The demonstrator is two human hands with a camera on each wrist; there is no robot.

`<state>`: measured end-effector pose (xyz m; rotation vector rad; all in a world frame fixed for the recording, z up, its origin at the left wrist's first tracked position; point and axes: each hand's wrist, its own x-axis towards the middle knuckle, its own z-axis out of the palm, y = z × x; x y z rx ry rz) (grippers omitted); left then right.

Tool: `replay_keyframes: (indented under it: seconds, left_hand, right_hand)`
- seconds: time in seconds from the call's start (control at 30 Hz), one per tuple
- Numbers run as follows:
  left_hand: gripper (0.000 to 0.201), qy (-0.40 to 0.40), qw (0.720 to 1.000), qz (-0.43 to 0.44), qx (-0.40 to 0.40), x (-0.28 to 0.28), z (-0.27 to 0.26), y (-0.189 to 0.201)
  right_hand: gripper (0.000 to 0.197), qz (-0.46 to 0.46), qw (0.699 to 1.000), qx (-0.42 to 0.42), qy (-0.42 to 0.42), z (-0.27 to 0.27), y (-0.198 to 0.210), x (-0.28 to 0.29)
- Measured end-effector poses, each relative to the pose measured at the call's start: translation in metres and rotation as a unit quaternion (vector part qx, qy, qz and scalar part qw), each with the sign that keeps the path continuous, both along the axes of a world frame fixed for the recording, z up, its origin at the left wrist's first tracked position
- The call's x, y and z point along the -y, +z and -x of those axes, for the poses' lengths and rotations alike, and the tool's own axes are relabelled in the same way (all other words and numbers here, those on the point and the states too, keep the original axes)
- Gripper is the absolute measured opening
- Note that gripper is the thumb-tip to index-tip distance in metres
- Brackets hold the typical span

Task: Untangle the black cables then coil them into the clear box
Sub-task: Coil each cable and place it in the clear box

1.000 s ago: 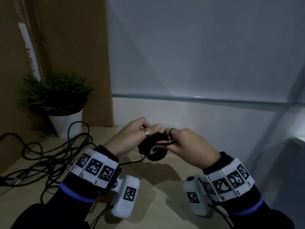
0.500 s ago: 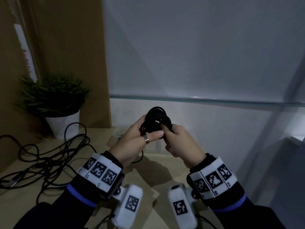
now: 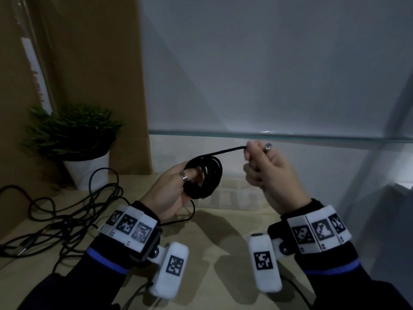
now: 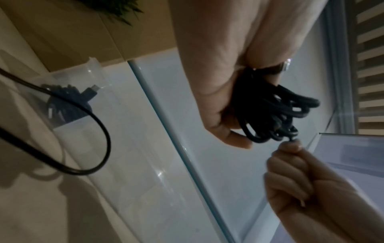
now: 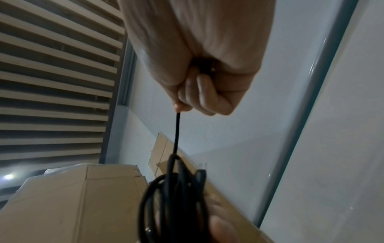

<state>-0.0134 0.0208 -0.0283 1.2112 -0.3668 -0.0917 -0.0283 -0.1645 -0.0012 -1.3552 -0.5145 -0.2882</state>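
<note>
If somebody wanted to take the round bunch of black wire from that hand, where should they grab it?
Probably the far arc of the coil, coming from the right. The left hand grips the near side with fingers through the middle, so the far loops hang free. Closing round all the loops together should keep them from springing apart. The right hand pinches the loose end.

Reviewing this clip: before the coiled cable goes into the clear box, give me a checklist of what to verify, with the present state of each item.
1. Coil secured: ok. The left hand grips the loops.
2. Free end controlled: ok. The right hand pinches it, and the strand runs taut to the coil.
3. Free end tucked into the coil: not ok, it stands out to the right.
4. Coil detached from the loose cables on the table: cannot tell. A strand hangs below the left hand.
5. Room in the clear box: cannot tell. One black cable already lies inside.
6. All cables untangled: not ok. The loose cables lie in a heap.
</note>
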Motion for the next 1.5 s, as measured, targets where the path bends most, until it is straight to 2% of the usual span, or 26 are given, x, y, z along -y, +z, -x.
replay_keyframes:
  seconds: [0.07,0.13,0.17,0.23,0.27,0.3,0.37,0.4,0.43,0.5,0.53,0.57,0.63,0.73,0.9,1.0,1.03,1.13,1.17,1.2,1.3,1.4,1.47,1.5]
  left_hand:
    - [0.024,-0.027,0.999,-0.003,0.018,0.000,0.002,0.000]
    - [0.024,-0.043,0.999,0.010,0.025,-0.003,0.002,0.002]
    - [0.023,-0.046,0.998,0.018,0.025,-0.005,0.002,0.003]
    - [0.030,-0.043,0.998,0.037,0.022,-0.008,0.002,0.006]
    - [0.035,-0.043,0.998,0.046,0.023,-0.009,0.002,0.006]
    - [0.038,-0.046,0.997,0.050,0.024,-0.008,0.003,0.006]
    - [0.039,-0.047,0.997,0.052,0.021,-0.003,0.004,0.004]
    - [0.037,-0.042,0.997,0.055,0.017,-0.001,0.005,0.004]
    - [0.035,-0.033,0.998,0.060,0.014,0.001,0.006,0.005]
    - [0.030,-0.004,0.997,0.070,0.013,0.003,0.005,0.006]
    - [0.027,0.011,0.997,0.070,0.011,0.003,0.004,0.006]
    - [0.025,0.024,0.997,0.067,0.007,0.004,0.003,0.006]
    - [0.024,0.034,0.998,0.048,0.002,0.004,0.003,0.005]
    - [0.025,0.028,0.999,0.022,-0.004,0.004,0.003,0.004]
    - [0.030,0.016,1.000,-0.012,-0.010,0.001,0.003,0.001]
    - [0.028,0.036,0.998,-0.041,-0.012,0.003,0.003,0.000]
    - [0.026,0.047,0.998,-0.048,-0.016,0.004,0.003,0.000]
    - [0.025,0.079,0.993,-0.080,-0.023,0.006,0.003,-0.001]
    - [0.025,0.085,0.992,-0.090,-0.023,0.007,0.002,-0.003]
    - [0.025,0.086,0.991,-0.099,-0.020,0.008,0.001,-0.005]
    - [0.025,0.061,0.991,-0.116,-0.009,0.011,0.000,-0.008]
    - [0.027,0.047,0.992,-0.113,-0.006,0.009,-0.002,-0.011]
    - [0.027,0.053,0.991,-0.119,-0.006,0.009,-0.004,-0.014]
    - [0.027,0.056,0.991,-0.125,-0.008,0.010,-0.004,-0.015]
  right_hand:
    - [0.028,0.027,0.998,0.012,-0.059,-0.004,-0.003,0.005]
    - [0.029,0.133,0.980,0.051,-0.138,-0.005,-0.006,0.006]
    - [0.028,0.223,0.953,0.082,-0.188,-0.006,-0.008,0.007]
    - [0.026,0.393,0.870,0.116,-0.275,-0.008,-0.013,0.011]
    - [0.025,0.433,0.840,0.121,-0.303,-0.009,-0.014,0.012]
    - [0.024,0.445,0.830,0.122,-0.315,-0.011,-0.015,0.014]
    - [0.020,0.432,0.839,0.117,-0.311,-0.014,-0.013,0.012]
    - [0.018,0.410,0.854,0.105,-0.301,-0.016,-0.012,0.009]
    - [0.017,0.365,0.885,0.080,-0.279,-0.019,-0.010,0.005]
    - [0.017,0.202,0.963,-0.007,-0.178,-0.021,-0.007,-0.008]
    - [0.016,0.116,0.985,-0.043,-0.118,-0.021,-0.006,-0.016]
    - [0.015,0.044,0.994,-0.070,-0.069,-0.022,-0.006,-0.024]
    - [0.013,-0.054,0.992,-0.111,-0.005,-0.022,-0.010,-0.036]
    - [0.013,-0.113,0.977,-0.171,0.058,-0.024,-0.015,-0.045]
    - [0.022,-0.090,0.958,-0.245,0.122,-0.016,-0.017,-0.047]
    - [0.014,-0.070,0.962,-0.220,0.144,-0.007,-0.011,-0.046]
    - [0.020,-0.051,0.968,-0.198,0.147,-0.005,-0.011,-0.045]
    - [0.063,0.009,0.978,-0.149,0.143,-0.003,-0.015,-0.045]
    - [0.067,0.028,0.981,-0.135,0.137,-0.003,-0.017,-0.045]
    - [0.063,0.045,0.984,-0.121,0.125,-0.003,-0.018,-0.047]
    - [0.030,0.069,0.988,-0.106,0.090,-0.002,-0.019,-0.051]
    - [0.018,0.089,0.992,-0.078,0.046,-0.005,-0.020,-0.051]
    - [0.014,0.188,0.979,0.007,-0.073,-0.010,-0.021,-0.046]
    - [0.015,0.259,0.954,0.049,-0.145,-0.012,-0.021,-0.044]
